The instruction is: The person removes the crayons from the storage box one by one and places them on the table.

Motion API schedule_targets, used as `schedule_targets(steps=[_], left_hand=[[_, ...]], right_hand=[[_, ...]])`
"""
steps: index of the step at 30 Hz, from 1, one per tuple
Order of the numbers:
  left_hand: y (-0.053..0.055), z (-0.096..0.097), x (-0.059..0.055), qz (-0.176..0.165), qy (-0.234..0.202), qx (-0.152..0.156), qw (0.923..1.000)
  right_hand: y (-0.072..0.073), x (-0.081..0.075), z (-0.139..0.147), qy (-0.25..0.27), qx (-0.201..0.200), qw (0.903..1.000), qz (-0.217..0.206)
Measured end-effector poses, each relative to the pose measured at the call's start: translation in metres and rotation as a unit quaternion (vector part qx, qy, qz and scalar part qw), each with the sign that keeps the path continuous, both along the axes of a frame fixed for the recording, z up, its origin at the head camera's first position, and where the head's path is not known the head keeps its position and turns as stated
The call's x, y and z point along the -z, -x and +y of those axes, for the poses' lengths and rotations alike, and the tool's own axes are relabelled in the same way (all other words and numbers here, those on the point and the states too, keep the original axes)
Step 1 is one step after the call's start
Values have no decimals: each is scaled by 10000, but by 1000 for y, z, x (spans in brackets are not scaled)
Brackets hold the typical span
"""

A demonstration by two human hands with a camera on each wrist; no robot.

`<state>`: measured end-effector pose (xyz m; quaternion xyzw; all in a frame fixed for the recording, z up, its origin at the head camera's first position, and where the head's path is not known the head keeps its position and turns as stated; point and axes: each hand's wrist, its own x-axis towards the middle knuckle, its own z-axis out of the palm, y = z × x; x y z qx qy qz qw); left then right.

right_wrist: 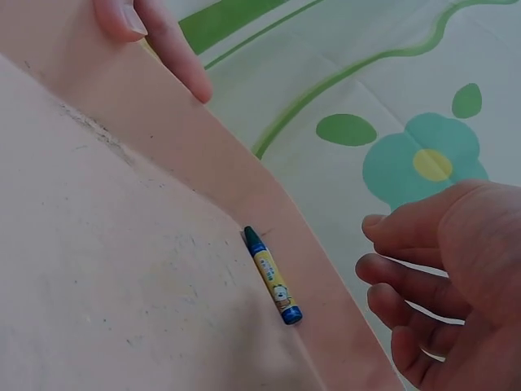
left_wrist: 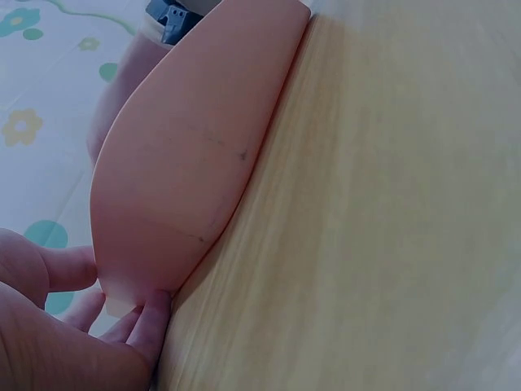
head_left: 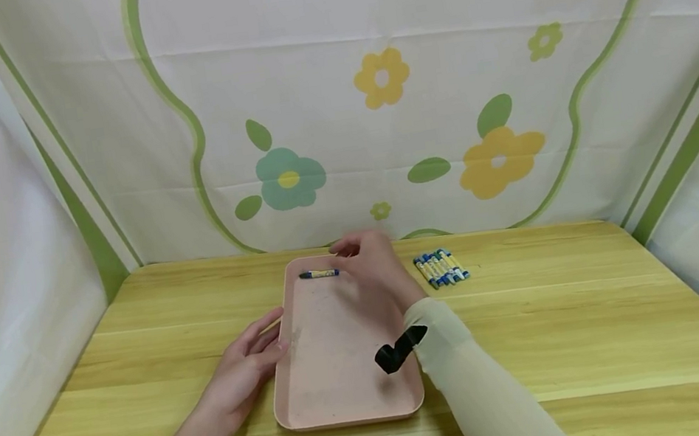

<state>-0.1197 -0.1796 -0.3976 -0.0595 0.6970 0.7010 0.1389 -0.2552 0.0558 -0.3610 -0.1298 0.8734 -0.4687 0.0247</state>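
A pink rectangular tray (head_left: 345, 353) lies on the wooden table. My left hand (head_left: 246, 366) holds its left side, thumb over the rim and the other fingers along the outer wall; the left wrist view shows these fingers (left_wrist: 151, 326) low against the wall. One dark green crayon (right_wrist: 273, 277) with a yellow wrapper and blue ends lies inside the tray along its far wall. Just right of that crayon, over the tray's far rim, is my right hand (head_left: 365, 260). Its fingers are loosely bent, and nothing shows between them in the right wrist view.
Several crayons (head_left: 441, 268) in yellow wrappers lie side by side in a row on the table, right of the tray's far end. A white cloth (head_left: 320, 103) with flowers hangs behind the table (head_left: 574, 335). White sheets stand at both sides.
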Motion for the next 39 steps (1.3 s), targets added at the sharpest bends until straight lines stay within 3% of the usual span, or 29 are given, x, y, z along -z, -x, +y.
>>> schedule_targets(steps=[8, 19, 22, 27, 39], left_hand=[[0, 0, 0, -10, -76, -16, 10000], [0, 0, 0, -25, -82, 1, 10000], [0, 0, 0, -21, -56, 28, 10000], [0, 0, 0, -19, -70, 41, 10000], [0, 0, 0, -2, -71, -1, 10000]], right_hand=[[2, -2, -11, -269, -61, 9996, -86], [-5, 4, -25, -892, 411, 9937, -548], [-6, 8, -26, -846, 455, 9936, -602], [-5, 12, -28, -548, 277, 9947, -821], [2, 19, -30, -970, -76, 9934, -603]])
